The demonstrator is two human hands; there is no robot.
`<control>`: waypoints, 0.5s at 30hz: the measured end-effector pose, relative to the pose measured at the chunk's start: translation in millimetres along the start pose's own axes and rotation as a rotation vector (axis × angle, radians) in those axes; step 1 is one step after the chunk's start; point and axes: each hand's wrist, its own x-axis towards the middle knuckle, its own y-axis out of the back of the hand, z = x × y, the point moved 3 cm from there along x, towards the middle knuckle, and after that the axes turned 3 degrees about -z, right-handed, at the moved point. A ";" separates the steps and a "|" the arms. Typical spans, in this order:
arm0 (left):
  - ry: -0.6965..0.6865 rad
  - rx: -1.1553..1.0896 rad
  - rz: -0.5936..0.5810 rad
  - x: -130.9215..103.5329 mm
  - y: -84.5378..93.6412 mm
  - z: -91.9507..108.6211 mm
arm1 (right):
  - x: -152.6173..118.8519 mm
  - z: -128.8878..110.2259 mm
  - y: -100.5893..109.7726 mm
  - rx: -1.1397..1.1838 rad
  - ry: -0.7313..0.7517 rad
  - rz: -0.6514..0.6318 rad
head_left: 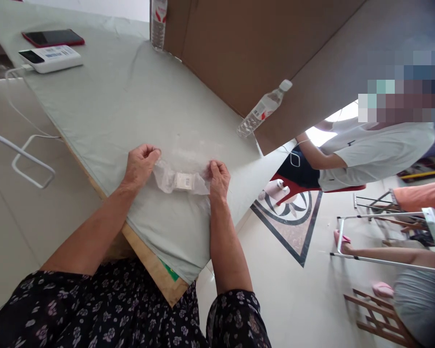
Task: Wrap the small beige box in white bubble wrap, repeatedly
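Observation:
Between my two hands a clear plastic bag (164,180) is stretched low over the cloth-covered table. A small pale box or block (183,181) with dark print shows in the middle of the plastic. My left hand (140,163) pinches the bag's left side between thumb and fingers. At the other side, my right hand (219,178) grips the plastic with its fingers curled in. The film is see-through, so its far edge is hard to make out against the cloth.
A water bottle (264,110) stands beside a large cardboard panel (232,53); another bottle (159,26) is further back. A white device (52,58) with a cable and a phone (53,37) lie at the far left. A person in a white shirt (380,152) sits at right.

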 end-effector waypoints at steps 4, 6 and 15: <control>-0.007 0.131 -0.017 -1.5 2.0 0.3 | -0.6 -4.5 8.5 -0.117 -0.018 0.020; -0.048 0.231 -0.041 -6.7 2.4 2.3 | -3.0 -7.2 14.3 -0.190 -0.005 0.020; -0.114 0.266 -0.158 -13.9 3.5 4.0 | -6.4 -8.7 13.0 -0.330 0.104 0.009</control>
